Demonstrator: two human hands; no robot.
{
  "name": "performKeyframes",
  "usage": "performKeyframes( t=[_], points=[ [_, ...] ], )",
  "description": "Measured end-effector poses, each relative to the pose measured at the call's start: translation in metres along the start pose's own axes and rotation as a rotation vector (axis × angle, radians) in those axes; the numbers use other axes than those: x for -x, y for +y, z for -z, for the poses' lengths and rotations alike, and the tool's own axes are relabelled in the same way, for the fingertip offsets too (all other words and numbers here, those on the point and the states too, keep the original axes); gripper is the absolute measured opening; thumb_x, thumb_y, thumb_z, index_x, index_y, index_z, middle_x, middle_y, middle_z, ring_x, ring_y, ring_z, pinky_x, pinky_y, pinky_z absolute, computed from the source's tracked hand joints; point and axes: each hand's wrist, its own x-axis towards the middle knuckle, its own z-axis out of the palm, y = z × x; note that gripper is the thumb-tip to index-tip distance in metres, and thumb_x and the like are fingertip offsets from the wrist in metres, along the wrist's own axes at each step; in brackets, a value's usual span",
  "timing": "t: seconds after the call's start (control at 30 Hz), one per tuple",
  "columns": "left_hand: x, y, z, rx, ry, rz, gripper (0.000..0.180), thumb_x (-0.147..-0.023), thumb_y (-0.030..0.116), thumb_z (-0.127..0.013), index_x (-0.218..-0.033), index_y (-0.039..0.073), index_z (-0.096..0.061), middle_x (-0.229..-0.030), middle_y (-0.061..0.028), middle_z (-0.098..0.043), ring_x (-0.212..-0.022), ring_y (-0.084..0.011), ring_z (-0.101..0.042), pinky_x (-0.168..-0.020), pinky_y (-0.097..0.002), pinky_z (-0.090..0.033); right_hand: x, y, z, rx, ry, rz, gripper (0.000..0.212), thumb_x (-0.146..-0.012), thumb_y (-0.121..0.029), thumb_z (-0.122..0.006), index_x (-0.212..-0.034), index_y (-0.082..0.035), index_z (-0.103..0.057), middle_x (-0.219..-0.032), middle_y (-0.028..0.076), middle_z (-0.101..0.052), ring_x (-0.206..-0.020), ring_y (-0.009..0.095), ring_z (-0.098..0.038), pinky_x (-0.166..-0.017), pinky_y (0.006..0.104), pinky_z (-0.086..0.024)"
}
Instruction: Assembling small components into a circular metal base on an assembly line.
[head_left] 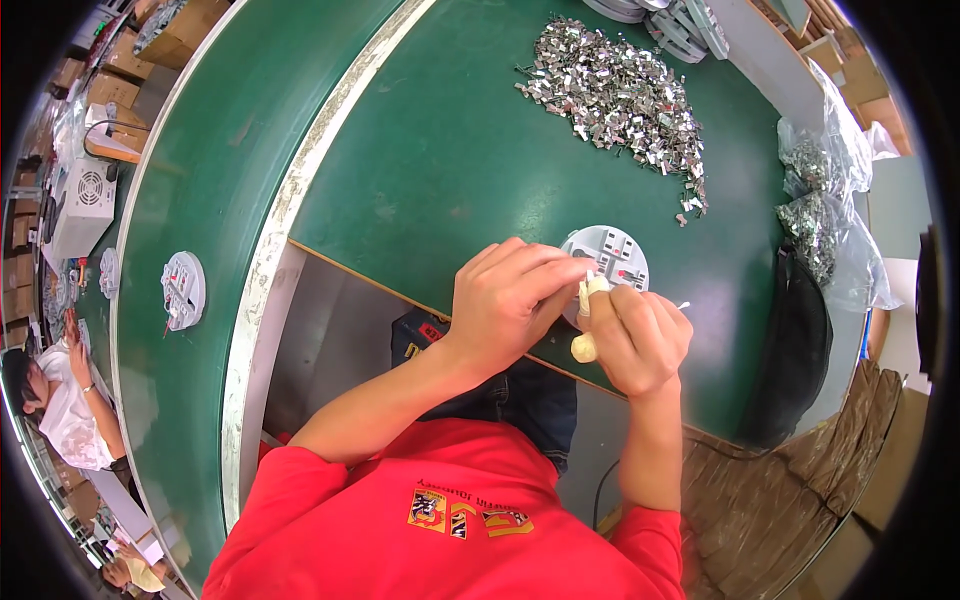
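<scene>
from afar, i hold the left hand and right hand curled close together; what they grip, i cannot tell. just beyond, the disc already carries small parts, its completeness unclear; farther off, metal pieces lie heaped, loose.

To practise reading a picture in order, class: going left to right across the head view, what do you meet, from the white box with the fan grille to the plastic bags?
White box, grey disc on the green strip, left hand, right hand, clear plastic bags.
</scene>
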Motion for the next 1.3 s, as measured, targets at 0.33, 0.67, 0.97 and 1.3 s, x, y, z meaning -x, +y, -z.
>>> performKeyframes(
  t=[0.33, 0.67, 0.97, 1.3],
  points=[
    [0.002, -0.003, 0.001, 0.033, 0.02, -0.01, 0.033, -0.076, -0.002, -0.082, -0.105, 0.012, -0.078, -0.091, -0.0026, -0.074, -0.071, -0.0217, -0.065, -0.063, -0.0335, -0.051, 0.002, -0.006, 0.001, 0.003, -0.029, 0.008, 0.021, -0.066, -0.003, -0.076, -0.086, -0.001, -0.072, -0.084, 0.006, -0.059, -0.056, 0.012, -0.052, -0.048, 0.0267, -0.041],
    [0.001, -0.001, 0.004, 0.036, -0.022, 0.035, 0.029, -0.076, 0.004, -0.085, -0.103, 0.012, -0.077, -0.093, -0.0028, -0.074, -0.075, -0.0225, -0.067, -0.067, -0.0343, -0.054, 0.006, -0.006, 0.002, -0.018, -0.048, -0.046, 0.021, -0.071, -0.004, -0.078, -0.09, 0.0, -0.071, -0.085, 0.007, -0.06, -0.059, 0.015, -0.058, -0.05, 0.0285, -0.047],
    [0.008, -0.011, 0.007, 0.057, -0.101, 0.04, 0.025, -0.078, 0.012, -0.088, -0.099, 0.011, -0.074, -0.098, -0.0027, -0.076, -0.081, -0.0228, -0.069, -0.07, -0.034, -0.056, 0.031, 0.0, 0.008, -0.231, -0.218, -0.288, 0.028, -0.071, -0.005, -0.081, -0.096, -0.001, -0.069, -0.091, 0.01, -0.064, -0.067, 0.025, -0.066, -0.056, 0.0361, -0.053],
    [0.011, -0.016, 0.007, 0.123, -0.117, 0.028, 0.025, -0.078, 0.011, -0.085, -0.099, 0.013, -0.071, -0.098, -0.001, -0.075, -0.082, -0.0249, -0.067, -0.071, -0.0372, -0.056, 0.027, 0.018, 0.006, -0.469, -0.386, -0.416, 0.029, -0.071, -0.001, -0.081, -0.095, -0.005, -0.067, -0.095, 0.008, -0.065, -0.072, 0.029, -0.068, -0.061, 0.0391, -0.055]
  ],
)
